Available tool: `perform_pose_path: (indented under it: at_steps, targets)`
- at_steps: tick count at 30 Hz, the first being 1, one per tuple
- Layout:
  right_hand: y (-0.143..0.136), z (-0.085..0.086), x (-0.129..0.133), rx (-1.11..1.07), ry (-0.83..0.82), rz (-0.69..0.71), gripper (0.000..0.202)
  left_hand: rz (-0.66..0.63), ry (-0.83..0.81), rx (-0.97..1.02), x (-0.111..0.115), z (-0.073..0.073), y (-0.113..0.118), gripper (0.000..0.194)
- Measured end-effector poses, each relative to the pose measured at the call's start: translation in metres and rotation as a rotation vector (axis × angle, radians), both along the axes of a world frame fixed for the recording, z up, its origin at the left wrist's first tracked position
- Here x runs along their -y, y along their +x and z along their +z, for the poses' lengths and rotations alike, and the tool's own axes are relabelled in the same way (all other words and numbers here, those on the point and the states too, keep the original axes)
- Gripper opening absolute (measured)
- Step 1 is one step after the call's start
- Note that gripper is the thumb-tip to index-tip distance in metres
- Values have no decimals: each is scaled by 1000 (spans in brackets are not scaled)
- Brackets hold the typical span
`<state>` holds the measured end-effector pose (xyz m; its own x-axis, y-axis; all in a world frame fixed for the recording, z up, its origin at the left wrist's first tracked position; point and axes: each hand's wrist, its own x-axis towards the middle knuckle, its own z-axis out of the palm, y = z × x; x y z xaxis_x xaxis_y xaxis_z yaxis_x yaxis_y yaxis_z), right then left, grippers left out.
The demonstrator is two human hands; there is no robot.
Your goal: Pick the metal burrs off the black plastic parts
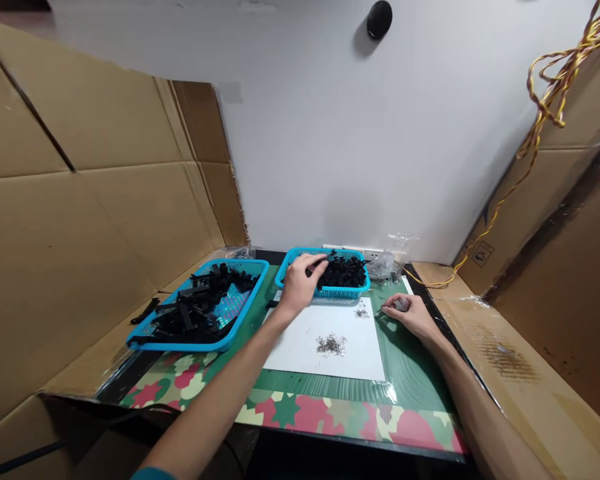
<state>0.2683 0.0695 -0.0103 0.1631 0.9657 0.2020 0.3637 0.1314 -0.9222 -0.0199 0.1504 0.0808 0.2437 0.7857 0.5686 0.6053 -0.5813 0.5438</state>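
Observation:
My left hand [301, 285] is over the left end of the far blue basket [345, 292], its thumb and fingers curled together. Dark material shows between the fingertips, but I cannot tell whether it is held or lies behind. Black strips and pieces [343, 270] fill much of that basket. My right hand [411, 315] is closed just right of the white sheet [290, 350], fingers pinched on something small and thin that I cannot make out. On the sheet lie a larger pile of tiny metallic-looking bits [331, 345] and a smaller pile [361, 313].
A larger blue basket [253, 297] at left holds black strips [193, 313]; one black strip [145, 311] lies outside it. Clear plastic bags [385, 267] sit at the back right. Cardboard walls [105, 220] flank the green mat [410, 367]. Yellow twisted wire [510, 190] hangs at right.

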Motion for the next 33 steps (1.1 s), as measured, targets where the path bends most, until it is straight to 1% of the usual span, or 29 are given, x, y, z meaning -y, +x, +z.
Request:
perform_pose_path:
  at_steps: [2,3,5,7,11,14,17,19,22,24,26,28,30,33]
  targets:
    - [0,0,0,-21,9,0,35,80,-5,-53,-24,12,-3,29]
    - [0,0,0,-30,11,-1,36,98,-20,-90,-35,15,-4,26]
    - [0,-1,1,-45,11,-2,38,113,-53,-174,-51,16,-2,21]
    - [1,-1,2,-55,8,2,40,106,-86,-251,-62,12,2,19]
    - [2,-1,2,-93,-1,51,47,51,-145,-360,-70,3,10,17]
    - [3,1,2,-122,-17,84,54,4,-161,-395,-71,1,10,20]
    - [5,7,5,-113,-35,86,60,-15,-158,-384,-70,3,3,26]
    - [7,12,9,-85,-31,83,66,-8,-158,-349,-69,6,-7,31]
    - [11,17,13,-68,-38,106,73,56,-187,-268,-67,13,-35,37]
    - [13,16,14,-34,-61,108,71,128,-215,-222,-63,19,-62,42]
    - [16,11,13,42,-80,98,67,211,-224,-202,-58,25,-95,45]
    - [18,3,11,122,-83,105,70,299,-216,-206,-51,31,-130,42]
    - [20,-3,11,198,-79,117,78,364,-216,-242,-42,34,-163,33]
    - [23,-9,12,298,-95,111,92,403,-264,-346,-29,33,-203,18]
